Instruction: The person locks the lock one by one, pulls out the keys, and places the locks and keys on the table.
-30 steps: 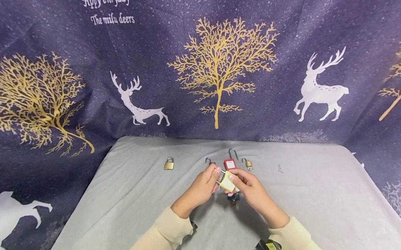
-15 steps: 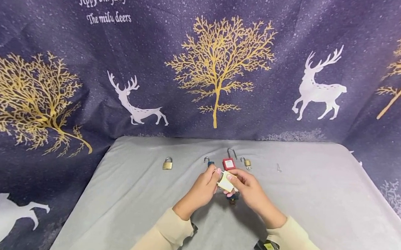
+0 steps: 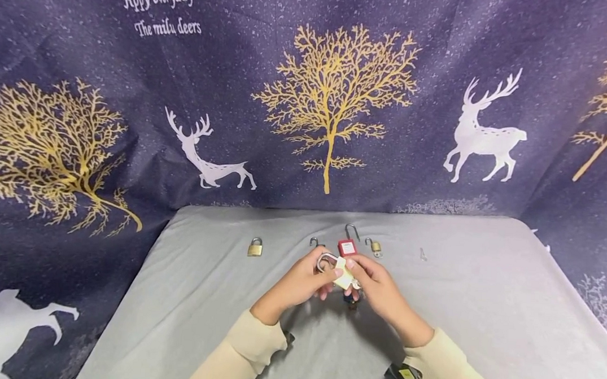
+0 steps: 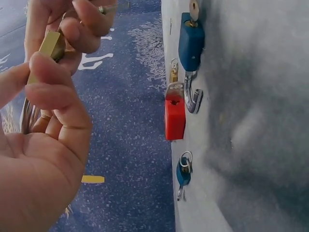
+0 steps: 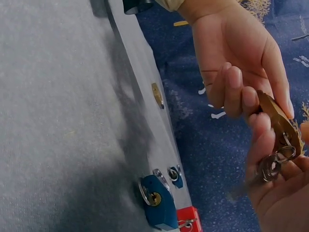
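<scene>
Above the table, both hands hold one brass padlock (image 3: 344, 277). Its steel shackle (image 3: 324, 260) points left, toward my left hand (image 3: 299, 280). That hand pinches the lock body, its thumb lying across the front face. From the other side my right hand (image 3: 376, 282) grips the body near the keyhole end. In the right wrist view a key stands in the bottom of the lock, and a ring with keys (image 5: 270, 167) hangs from it beside the right fingers. In the left wrist view the padlock (image 4: 49, 44) shows edge-on between the two hands.
Behind the hands lie a red padlock (image 3: 347, 248) and a small brass padlock (image 3: 376, 248), both with raised shackles. A blue padlock (image 5: 161, 203) sits below the hands, a smaller blue one (image 5: 175, 177) beyond. A brass padlock (image 3: 254, 248) lies left, a small key (image 3: 423, 254) right.
My left hand has shifted from the shackle to the lock body, its thumb now on the face. The shackle's curve has come into view. The right hand keeps its grip.
</scene>
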Available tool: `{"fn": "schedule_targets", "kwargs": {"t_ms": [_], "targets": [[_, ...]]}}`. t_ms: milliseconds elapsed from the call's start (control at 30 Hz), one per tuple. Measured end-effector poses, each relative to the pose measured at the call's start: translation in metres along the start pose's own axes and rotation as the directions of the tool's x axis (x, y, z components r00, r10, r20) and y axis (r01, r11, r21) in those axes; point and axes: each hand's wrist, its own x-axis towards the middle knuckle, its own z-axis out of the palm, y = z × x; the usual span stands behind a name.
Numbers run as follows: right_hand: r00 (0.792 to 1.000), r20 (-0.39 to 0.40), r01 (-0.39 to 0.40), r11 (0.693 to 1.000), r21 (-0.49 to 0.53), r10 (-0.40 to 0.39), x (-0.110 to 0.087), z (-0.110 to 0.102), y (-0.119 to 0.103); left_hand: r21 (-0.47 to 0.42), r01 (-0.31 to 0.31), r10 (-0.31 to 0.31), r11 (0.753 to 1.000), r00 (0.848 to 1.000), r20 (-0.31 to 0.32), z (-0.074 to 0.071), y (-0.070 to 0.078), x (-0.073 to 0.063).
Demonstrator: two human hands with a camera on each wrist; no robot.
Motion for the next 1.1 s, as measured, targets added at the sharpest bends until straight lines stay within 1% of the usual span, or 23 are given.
{"fn": "schedule_targets", "kwargs": {"t_ms": [133, 233, 333, 467, 567, 600, 667, 733, 900, 1100], "targets": [[1.0, -0.003, 0.027, 0.999, -0.02, -0.027, 0.0, -0.001, 0.0, -0.043, 0.005, -0.005, 0.999, 1.0, 0.007, 0.0, 0.002, 0.0], [0.999, 0.016, 0.044, 0.999, -0.013, -0.044, 0.001, -0.002, -0.001, -0.074, 0.009, -0.009, 0.997, 1.0, 0.006, 0.0, 0.003, 0.001], [0.999, 0.024, 0.035, 0.999, 0.008, -0.035, 0.001, -0.003, -0.002, -0.093, 0.003, -0.004, 0.996, 1.0, -0.01, 0.0, 0.002, 0.002], [1.0, -0.004, -0.021, 0.997, 0.073, 0.022, 0.002, -0.004, -0.002, -0.131, -0.003, -0.004, 0.991, 0.998, -0.056, -0.001, 0.001, 0.004], [0.999, -0.015, -0.046, 0.987, 0.153, 0.049, 0.003, -0.003, -0.002, -0.187, -0.01, -0.009, 0.982, 0.995, -0.097, -0.001, -0.001, 0.004], [0.999, -0.014, -0.045, 0.984, 0.174, 0.048, 0.003, -0.002, -0.001, -0.21, -0.013, -0.01, 0.978, 0.994, -0.108, -0.002, -0.002, 0.004], [1.0, -0.004, -0.025, 0.979, 0.202, 0.026, 0.003, -0.001, 0.0, -0.244, -0.023, -0.009, 0.97, 0.992, -0.128, -0.002, -0.004, 0.004], [1.0, 0.003, 0.003, 0.978, 0.21, -0.003, 0.002, -0.001, 0.001, -0.27, -0.031, -0.006, 0.962, 0.991, -0.132, -0.003, -0.005, 0.004], [0.999, 0.008, 0.051, 0.975, 0.215, -0.054, 0.002, -0.001, 0.002, -0.292, -0.032, -0.005, 0.956, 0.992, -0.126, -0.004, -0.007, 0.005], [0.997, -0.008, 0.072, 0.974, 0.216, -0.072, 0.002, 0.0, 0.003, -0.304, -0.033, -0.005, 0.952, 0.992, -0.123, -0.005, -0.006, 0.006]]}}
